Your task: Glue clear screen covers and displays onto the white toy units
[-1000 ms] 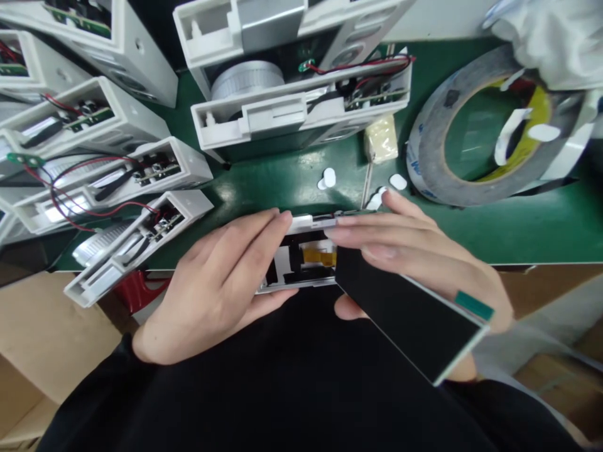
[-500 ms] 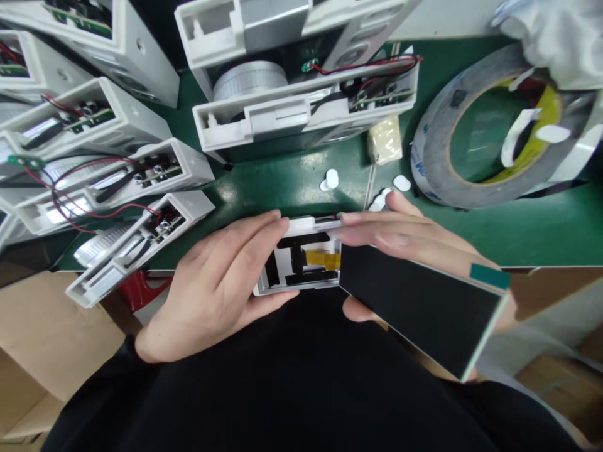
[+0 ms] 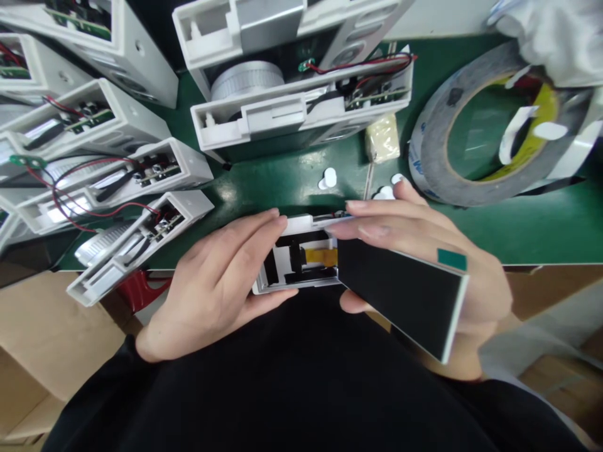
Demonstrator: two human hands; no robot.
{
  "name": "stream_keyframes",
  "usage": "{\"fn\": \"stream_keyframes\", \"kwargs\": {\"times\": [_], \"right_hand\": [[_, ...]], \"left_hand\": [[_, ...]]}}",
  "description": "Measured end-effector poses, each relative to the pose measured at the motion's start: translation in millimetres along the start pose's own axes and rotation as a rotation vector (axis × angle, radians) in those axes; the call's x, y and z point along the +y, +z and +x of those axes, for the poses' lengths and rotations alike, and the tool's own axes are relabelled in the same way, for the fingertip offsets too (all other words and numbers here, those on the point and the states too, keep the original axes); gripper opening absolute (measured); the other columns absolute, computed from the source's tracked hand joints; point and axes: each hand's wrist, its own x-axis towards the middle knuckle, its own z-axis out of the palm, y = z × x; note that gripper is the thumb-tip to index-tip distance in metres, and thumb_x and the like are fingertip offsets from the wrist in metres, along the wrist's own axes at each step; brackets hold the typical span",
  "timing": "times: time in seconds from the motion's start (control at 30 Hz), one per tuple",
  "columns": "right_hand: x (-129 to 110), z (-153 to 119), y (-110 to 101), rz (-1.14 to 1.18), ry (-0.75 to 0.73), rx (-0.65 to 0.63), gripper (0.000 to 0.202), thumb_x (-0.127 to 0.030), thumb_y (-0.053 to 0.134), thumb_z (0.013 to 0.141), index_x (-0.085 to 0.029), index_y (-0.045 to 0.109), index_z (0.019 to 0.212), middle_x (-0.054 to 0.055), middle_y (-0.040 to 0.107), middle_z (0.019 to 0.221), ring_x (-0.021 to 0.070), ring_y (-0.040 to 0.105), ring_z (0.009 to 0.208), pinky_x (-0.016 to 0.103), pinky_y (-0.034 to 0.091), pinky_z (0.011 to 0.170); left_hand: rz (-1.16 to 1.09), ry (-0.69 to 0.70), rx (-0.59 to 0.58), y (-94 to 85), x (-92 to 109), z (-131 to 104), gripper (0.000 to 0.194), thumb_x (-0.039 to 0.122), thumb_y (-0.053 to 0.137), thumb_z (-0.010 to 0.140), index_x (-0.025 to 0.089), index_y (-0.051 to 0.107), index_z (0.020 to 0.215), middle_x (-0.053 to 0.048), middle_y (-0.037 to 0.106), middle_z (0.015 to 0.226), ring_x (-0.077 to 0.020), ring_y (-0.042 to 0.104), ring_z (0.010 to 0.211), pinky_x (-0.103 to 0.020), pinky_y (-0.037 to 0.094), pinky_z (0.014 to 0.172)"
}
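My left hand [image 3: 226, 276] is wrapped round the left end of a white plastic housing [image 3: 298, 224], fingers along its far edge and thumb along its near edge. Inside the housing show black strips and an amber flex ribbon [image 3: 322, 256]. A dark display panel [image 3: 400, 292] with a green tab [image 3: 452, 258] slants out from the housing's right side. My right hand [image 3: 452, 289] lies behind and above this panel, its fingers on the far side and the thumb tip below the near edge. Much of the right palm is hidden by the panel.
Similar white housings with wires [image 3: 155, 166] stand at the left, and more [image 3: 301, 113] at the back. A large tape roll [image 3: 428, 144] lies at the right, near a yellowish block [image 3: 382, 139]. Small white pads [image 3: 328, 178] lie beyond my hands.
The display panel's free right end has swung left and slightly up, nearer the housing. The right hand shifts with it, and more of its back shows. The left hand keeps its hold.
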Motion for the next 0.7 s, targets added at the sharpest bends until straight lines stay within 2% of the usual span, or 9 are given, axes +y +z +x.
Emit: {"fn": "stream_keyframes", "kwargs": {"times": [0.1,0.3,0.47,0.6,0.7], "right_hand": [[6.7,4.1,-0.8,-0.017,-0.143,-0.003,0.045,-0.048,0.077,0.103,-0.021,0.070,0.138,0.002,0.086,0.125,0.0206,0.075,0.137,0.034,0.035,0.142],[9.3,5.3,-2.5,-0.093,-0.140,-0.043,0.045,-0.056,0.065,0.110,-0.027,0.066,0.144,0.001,0.084,0.129,0.0244,0.074,0.138,0.047,0.042,0.140],[4.4,7.2,0.1,-0.134,-0.173,-0.038,0.048,-0.052,0.069,0.108,-0.024,0.065,0.146,0.003,0.083,0.132,0.0248,0.073,0.140,0.045,0.043,0.139],[5.3,10.2,-0.5,-0.144,-0.211,-0.003,0.052,-0.056,0.073,0.106,-0.020,0.067,0.143,0.004,0.083,0.132,0.0219,0.073,0.139,0.041,0.043,0.138],[9.1,10.0,-0.4,-0.088,-0.215,-0.004,0.052,-0.057,0.072,0.106,-0.015,0.071,0.136,0.008,0.082,0.135,0.0194,0.070,0.143,0.034,0.042,0.137]], "left_hand": [[0.005,0.010,0.011,0.4,-0.8,0.2,0.072,0.047,0.079,0.104,0.009,0.053,0.158,-0.016,0.075,0.149,-0.0303,0.075,0.136,-0.040,0.066,0.114],[0.020,0.018,0.016,0.4,-1.4,0.2,0.070,0.049,0.078,0.104,0.007,0.056,0.155,-0.016,0.075,0.150,-0.0288,0.074,0.138,-0.037,0.063,0.118],[-0.013,0.000,0.021,2.1,-3.0,-0.8,0.075,0.051,0.080,0.102,0.013,0.051,0.160,-0.013,0.073,0.153,-0.0300,0.073,0.140,-0.040,0.065,0.117],[-0.026,0.016,0.041,4.5,-4.5,-0.6,0.071,0.049,0.079,0.104,0.012,0.053,0.158,-0.015,0.074,0.151,-0.0302,0.074,0.139,-0.041,0.066,0.116],[-0.032,0.012,0.026,2.6,-2.9,0.4,0.070,0.050,0.077,0.104,0.010,0.054,0.157,-0.016,0.074,0.150,-0.0316,0.074,0.139,-0.042,0.065,0.118]]}}
